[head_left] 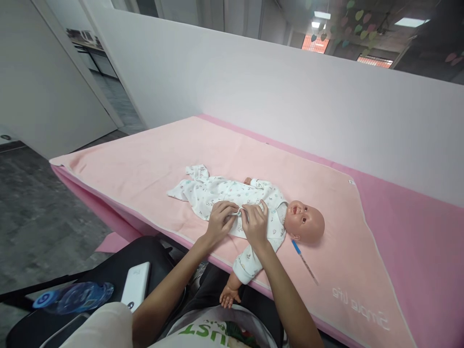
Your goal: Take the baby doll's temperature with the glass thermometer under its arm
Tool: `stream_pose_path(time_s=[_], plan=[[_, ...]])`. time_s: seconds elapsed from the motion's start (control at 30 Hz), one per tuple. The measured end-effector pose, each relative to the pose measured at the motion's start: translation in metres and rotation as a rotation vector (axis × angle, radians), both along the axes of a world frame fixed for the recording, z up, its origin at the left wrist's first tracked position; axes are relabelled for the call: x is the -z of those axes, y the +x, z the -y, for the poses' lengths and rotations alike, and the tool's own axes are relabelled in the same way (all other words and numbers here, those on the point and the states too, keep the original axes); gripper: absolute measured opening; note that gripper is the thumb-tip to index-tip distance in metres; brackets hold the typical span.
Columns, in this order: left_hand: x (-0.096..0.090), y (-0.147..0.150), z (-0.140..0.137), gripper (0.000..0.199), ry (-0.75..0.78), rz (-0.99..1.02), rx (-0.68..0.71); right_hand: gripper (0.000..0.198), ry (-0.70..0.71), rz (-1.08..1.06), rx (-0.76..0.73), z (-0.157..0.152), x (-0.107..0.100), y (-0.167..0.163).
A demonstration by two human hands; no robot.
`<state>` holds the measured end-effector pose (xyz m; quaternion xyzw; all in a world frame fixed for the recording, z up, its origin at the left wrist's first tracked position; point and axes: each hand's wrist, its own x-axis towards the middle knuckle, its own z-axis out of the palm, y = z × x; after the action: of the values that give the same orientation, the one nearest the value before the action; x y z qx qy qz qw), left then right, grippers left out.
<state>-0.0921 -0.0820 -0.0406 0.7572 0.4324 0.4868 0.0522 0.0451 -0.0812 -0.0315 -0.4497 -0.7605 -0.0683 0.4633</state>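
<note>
A baby doll lies on its back on a pale pink blanket, its head toward the right. It wears a white patterned romper. Both my hands meet over the romper's front. My left hand has its fingers closed in a pinch on a thin white cloth strip at the romper's middle. From the other side, my right hand is bent over the same strip, thumb and fingers pinched together. One doll arm hangs over the near edge of the table, below my right wrist.
A slim stick with a blue end lies near the doll's head. To my left, a black chair holds a water bottle and a white power bank. Behind the table stands a white partition with glass above it.
</note>
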Motion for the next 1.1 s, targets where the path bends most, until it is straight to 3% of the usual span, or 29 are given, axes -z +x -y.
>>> stream_pose_path(time_s=[0.43, 0.5, 0.63, 0.7, 0.8, 0.9, 1.1], plan=[[-0.003, -0.002, 0.001, 0.014, -0.101, -0.005, -0.012, 0.011, -0.009, 0.018, 0.043, 0.000, 0.002, 0.000], [-0.003, -0.006, -0.001, 0.020, -0.077, 0.085, -0.127, 0.011, -0.002, -0.001, 0.059, 0.000, 0.002, 0.000], [-0.001, -0.014, -0.005, 0.027, 0.033, 0.371, -0.514, 0.011, -0.001, -0.022, 0.102, -0.001, 0.002, 0.000], [-0.001, -0.012, -0.004, 0.022, 0.112, 0.375, -0.573, 0.011, -0.014, -0.010, 0.120, 0.000, 0.001, 0.000], [-0.002, -0.001, 0.000, 0.009, 0.150, 0.140, -0.391, 0.014, -0.038, 0.022, 0.133, 0.000, 0.001, 0.000], [-0.005, 0.010, 0.004, 0.009, 0.084, -0.134, -0.166, 0.015, -0.060, 0.052, 0.163, 0.000, 0.001, 0.001], [-0.003, 0.007, 0.010, 0.017, 0.084, -0.208, -0.118, 0.016, -0.047, 0.078, 0.263, -0.004, 0.004, 0.002]])
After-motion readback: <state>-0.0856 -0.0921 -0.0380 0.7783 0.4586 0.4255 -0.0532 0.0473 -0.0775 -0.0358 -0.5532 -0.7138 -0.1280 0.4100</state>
